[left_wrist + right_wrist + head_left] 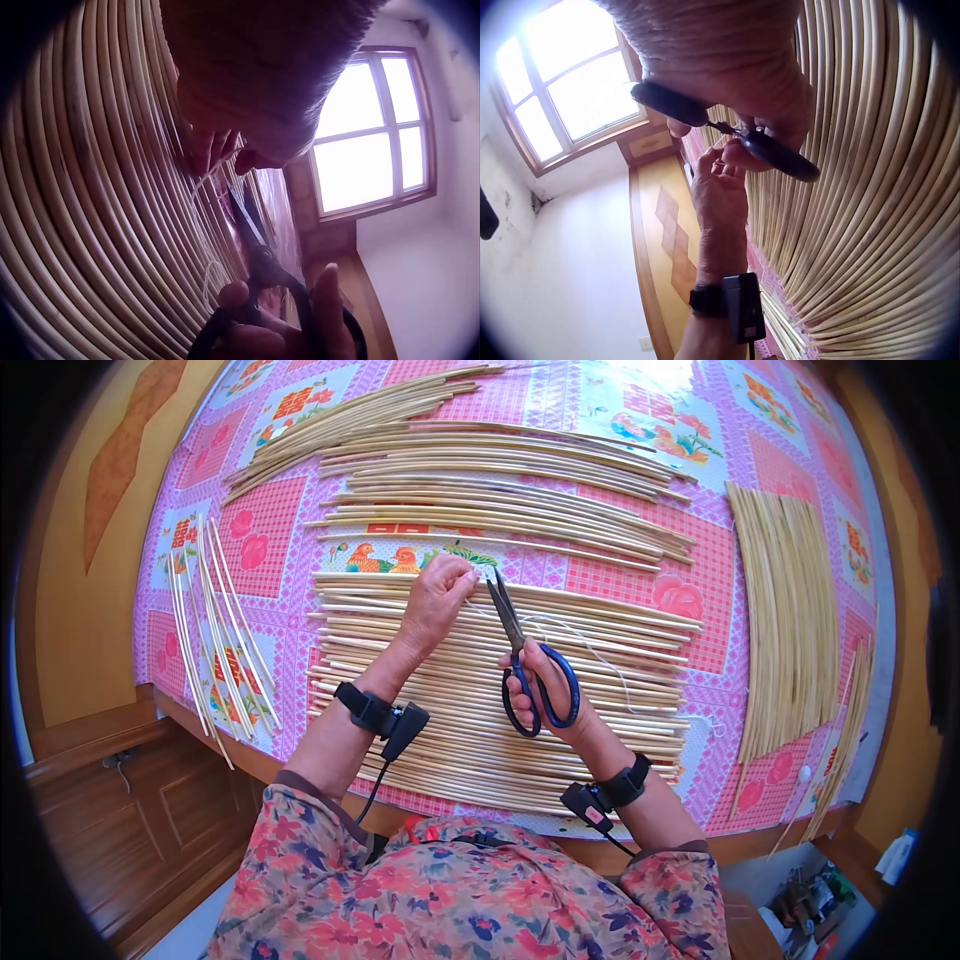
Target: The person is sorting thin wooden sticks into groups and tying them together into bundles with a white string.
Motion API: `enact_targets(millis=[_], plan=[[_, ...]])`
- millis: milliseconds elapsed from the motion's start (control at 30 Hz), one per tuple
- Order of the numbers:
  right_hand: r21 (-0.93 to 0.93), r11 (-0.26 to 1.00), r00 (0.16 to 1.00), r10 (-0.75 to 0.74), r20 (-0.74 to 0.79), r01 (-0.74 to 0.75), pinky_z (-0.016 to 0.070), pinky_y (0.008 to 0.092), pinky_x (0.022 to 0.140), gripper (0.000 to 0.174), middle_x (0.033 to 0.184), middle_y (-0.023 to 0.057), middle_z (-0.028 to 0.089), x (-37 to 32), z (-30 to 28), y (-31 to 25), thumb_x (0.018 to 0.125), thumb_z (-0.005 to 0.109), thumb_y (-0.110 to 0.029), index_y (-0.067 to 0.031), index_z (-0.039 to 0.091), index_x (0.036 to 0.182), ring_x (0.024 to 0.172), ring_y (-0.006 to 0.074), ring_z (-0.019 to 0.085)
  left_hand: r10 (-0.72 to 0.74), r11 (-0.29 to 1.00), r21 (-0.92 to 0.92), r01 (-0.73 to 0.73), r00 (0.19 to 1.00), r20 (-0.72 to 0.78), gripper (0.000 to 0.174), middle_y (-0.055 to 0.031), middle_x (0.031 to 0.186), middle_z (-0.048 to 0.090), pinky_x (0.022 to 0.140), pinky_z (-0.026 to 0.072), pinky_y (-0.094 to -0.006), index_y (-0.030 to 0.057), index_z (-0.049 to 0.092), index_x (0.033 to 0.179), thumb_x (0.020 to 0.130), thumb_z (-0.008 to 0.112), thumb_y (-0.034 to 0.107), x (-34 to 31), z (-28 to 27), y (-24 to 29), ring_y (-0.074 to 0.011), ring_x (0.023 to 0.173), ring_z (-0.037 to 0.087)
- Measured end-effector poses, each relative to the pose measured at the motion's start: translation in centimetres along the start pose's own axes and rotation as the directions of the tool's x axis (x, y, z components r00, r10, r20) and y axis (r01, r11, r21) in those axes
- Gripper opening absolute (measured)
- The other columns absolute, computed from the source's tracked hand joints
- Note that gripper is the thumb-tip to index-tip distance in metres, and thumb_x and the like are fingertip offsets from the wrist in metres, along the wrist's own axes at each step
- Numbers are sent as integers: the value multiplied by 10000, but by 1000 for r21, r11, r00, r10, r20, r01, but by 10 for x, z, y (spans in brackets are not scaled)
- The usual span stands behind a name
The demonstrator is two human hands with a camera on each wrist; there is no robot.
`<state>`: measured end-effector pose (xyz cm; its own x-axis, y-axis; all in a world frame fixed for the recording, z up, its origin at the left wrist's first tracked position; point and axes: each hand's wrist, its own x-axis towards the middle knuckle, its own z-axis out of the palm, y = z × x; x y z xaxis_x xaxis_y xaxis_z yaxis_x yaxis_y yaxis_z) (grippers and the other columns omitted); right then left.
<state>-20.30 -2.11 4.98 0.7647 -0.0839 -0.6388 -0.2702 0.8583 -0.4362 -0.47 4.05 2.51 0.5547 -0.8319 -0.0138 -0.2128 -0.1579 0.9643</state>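
Note:
My right hand (548, 690) grips a pair of scissors (515, 625) by their dark blue looped handles, the blades slightly parted and pointing away from me. Close to the blade tips, my left hand (440, 595) pinches a thin white string (213, 174) between thumb and fingers. A length of the string trails rightward over the mat of pale sticks (430, 710), which lie side by side in front of me. Both hands are above the mat's far edge. In the right wrist view the scissor handles (776, 155) cross in front of the left hand.
Loose rows of sticks (510, 450) lie beyond the mat. A few thin sticks (215, 630) are at the left, and a flat bundle (790, 620) lies at the right. A patterned pink tablecloth (560, 575) covers the table. Wooden panels (110, 540) border it.

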Motion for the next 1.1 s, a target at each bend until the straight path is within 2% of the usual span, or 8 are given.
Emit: enact_targets(millis=[267,367,433,533,700,900,967,1100], plan=[[17,1000,999,-12,-45,13,336,178,342,471,613,-31,455,15,9,0,828,512,-524,-66,501,939,434,37,410,57,996,70,-56,998,-17,84,-89,856,556,781,425,-293,-21,549,712,761,543,47,-4,-2,-4,-203,854,520],[62,998,998,-15,-55,18,344,180,345,480,610,-31,454,19,12,2,823,509,-535,-71,504,943,434,40,418,77,994,78,-77,997,-8,67,-88,874,564,781,430,-293,-21,534,689,735,528,27,-6,-2,-5,-199,855,527],[22,1000,999,-12,-42,13,350,201,393,540,667,-16,458,23,12,3,849,430,-562,-55,479,1029,491,57,425,82,992,94,-81,997,-6,68,-89,876,564,785,431,-294,-21,535,691,740,526,26,-6,-2,-4,-199,859,530],[63,997,996,-50,-68,54,379,188,371,496,635,-26,468,23,16,4,824,493,-550,-76,511,968,473,46,460,81,993,84,-79,997,-16,70,-90,877,564,790,435,-296,-22,537,692,745,523,21,-7,-2,-5,-199,862,536],[47,997,994,-51,-95,56,385,190,376,503,652,-23,477,24,17,6,827,493,-546,-72,504,992,486,44,466,73,994,81,-72,997,-12,71,-90,877,564,794,438,-296,-25,540,694,749,519,16,-7,-2,0,-197,861,541],[37,997,993,-62,-103,66,351,182,354,481,622,-36,442,25,16,4,825,509,-535,-70,496,950,452,30,423,80,985,147,-85,996,40,88,-88,948,539,811,442,-272,-18,540,692,773,516,5,-7,-4,1,-174,919,533],[-51,998,995,-32,-90,28,318,184,373,492,635,-35,422,26,10,4,847,455,-547,-73,478,977,479,41,396,109,978,175,-115,993,46,89,-85,946,543,793,439,-267,-16,540,690,771,515,11,-7,-4,2,-168,913,531],[-135,991,991,-31,-129,13,291,167,351,462,611,-42,413,24,13,-3,851,469,-524,-75,472,957,454,32,377,85,985,146,-90,996,35,88,-76,938,546,785,436,-267,-15,538,688,768,513,10,-6,-4,1,-167,906,530]])
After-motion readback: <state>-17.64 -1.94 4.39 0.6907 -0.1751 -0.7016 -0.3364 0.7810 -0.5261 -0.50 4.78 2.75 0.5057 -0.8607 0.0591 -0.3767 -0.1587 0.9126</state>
